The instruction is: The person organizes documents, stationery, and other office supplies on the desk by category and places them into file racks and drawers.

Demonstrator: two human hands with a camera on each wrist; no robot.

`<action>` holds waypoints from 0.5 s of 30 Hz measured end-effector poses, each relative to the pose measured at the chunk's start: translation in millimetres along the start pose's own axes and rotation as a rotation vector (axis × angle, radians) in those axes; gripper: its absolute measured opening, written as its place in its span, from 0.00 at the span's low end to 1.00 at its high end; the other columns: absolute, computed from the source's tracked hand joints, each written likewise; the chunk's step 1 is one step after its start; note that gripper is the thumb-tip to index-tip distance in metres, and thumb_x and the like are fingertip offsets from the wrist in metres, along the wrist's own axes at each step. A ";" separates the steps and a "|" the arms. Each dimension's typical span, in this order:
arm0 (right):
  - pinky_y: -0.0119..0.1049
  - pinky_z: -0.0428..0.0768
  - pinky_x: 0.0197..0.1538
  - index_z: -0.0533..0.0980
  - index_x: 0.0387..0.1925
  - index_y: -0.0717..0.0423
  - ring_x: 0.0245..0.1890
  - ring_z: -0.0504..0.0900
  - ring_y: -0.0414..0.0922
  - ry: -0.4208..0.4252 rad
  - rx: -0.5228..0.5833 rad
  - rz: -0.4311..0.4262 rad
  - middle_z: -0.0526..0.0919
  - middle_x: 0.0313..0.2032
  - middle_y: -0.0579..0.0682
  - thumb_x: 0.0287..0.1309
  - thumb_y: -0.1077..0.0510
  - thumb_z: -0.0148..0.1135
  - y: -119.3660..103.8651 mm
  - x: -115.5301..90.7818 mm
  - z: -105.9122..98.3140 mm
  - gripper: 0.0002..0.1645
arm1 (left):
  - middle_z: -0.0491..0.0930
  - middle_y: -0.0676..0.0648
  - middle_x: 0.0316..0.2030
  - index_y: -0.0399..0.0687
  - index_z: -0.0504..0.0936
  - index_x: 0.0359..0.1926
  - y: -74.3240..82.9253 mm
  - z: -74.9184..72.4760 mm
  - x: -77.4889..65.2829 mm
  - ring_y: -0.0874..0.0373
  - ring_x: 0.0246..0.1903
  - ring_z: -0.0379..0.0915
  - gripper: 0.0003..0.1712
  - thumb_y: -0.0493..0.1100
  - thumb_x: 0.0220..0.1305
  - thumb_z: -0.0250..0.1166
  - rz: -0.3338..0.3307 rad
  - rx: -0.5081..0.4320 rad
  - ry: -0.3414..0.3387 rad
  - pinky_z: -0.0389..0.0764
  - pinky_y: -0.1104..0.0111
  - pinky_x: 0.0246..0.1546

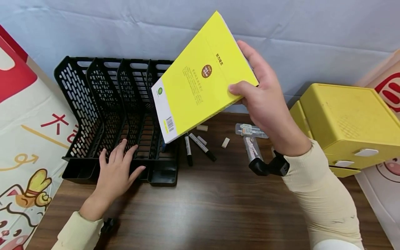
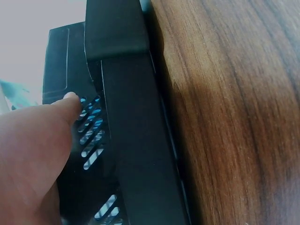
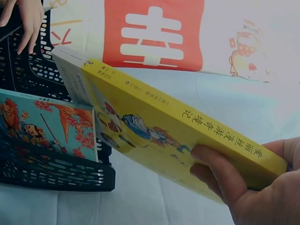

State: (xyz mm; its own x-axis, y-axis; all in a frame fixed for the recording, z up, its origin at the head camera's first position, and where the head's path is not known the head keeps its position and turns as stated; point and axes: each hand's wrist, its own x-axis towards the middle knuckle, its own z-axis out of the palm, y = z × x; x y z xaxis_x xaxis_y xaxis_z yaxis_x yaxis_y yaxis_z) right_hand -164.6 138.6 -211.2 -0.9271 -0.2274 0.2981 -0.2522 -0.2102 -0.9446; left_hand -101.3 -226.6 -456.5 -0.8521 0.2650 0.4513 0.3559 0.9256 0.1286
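Observation:
My right hand point(image 1: 267, 100) grips a yellow paperback book point(image 1: 200, 76) near one corner, thumb on the back cover and fingers on the front. The book is tilted in the air and overlaps the right end of a black slotted file rack point(image 1: 73, 93). Its spine and illustrated front show in the right wrist view. My left hand point(image 1: 115, 172) rests at the rack's front edge, fingers spread and reaching over into the compartments. In the left wrist view, its thumb lies against the slotted black plastic. Another book point(image 3: 56, 126), with a blue-green illustrated cover, stands in a rack compartment.
Black-and-white markers point(image 1: 202, 146) and small erasers point(image 1: 225, 142) lie right of the rack. Beyond them are a clear flat case point(image 1: 250, 130) and a small clear box point(image 1: 252, 148). A yellow drawer box point(image 1: 353, 114) stands at the right, before a pale cloth backdrop point(image 1: 312, 38).

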 end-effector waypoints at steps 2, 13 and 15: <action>0.33 0.85 0.35 0.58 0.78 0.49 0.47 0.84 0.52 0.035 -0.037 0.014 0.73 0.65 0.60 0.57 0.79 0.46 0.8 -1.0 3.1 0.48 | 0.63 0.28 0.70 0.40 0.70 0.69 -0.2 0.2 0.0 0.30 0.65 0.64 0.51 0.77 0.71 0.33 -0.001 0.000 -0.001 0.49 0.27 0.65; 0.33 0.82 0.46 0.52 0.80 0.43 0.56 0.80 0.49 0.093 -0.221 0.038 0.66 0.71 0.46 0.60 0.75 0.48 5.7 1.8 20.0 0.51 | 0.64 0.28 0.70 0.40 0.71 0.68 -0.9 1.4 0.1 0.30 0.65 0.64 0.51 0.77 0.71 0.34 -0.002 0.004 0.006 0.50 0.27 0.65; 0.32 0.81 0.46 0.51 0.81 0.45 0.58 0.78 0.46 0.085 -0.264 0.020 0.62 0.74 0.42 0.59 0.76 0.49 9.7 4.6 24.0 0.51 | 0.64 0.28 0.70 0.40 0.71 0.68 -1.0 1.5 0.4 0.30 0.65 0.63 0.51 0.78 0.71 0.33 -0.005 0.007 0.001 0.51 0.27 0.64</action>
State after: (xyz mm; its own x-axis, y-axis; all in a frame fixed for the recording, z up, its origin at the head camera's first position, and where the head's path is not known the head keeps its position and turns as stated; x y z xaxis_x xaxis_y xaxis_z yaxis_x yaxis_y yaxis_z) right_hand -164.6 112.7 -215.6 -0.9498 -0.1458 0.2769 -0.2868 0.0512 -0.9566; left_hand -102.6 -226.9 -457.8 -0.8533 0.2602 0.4518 0.3492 0.9287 0.1245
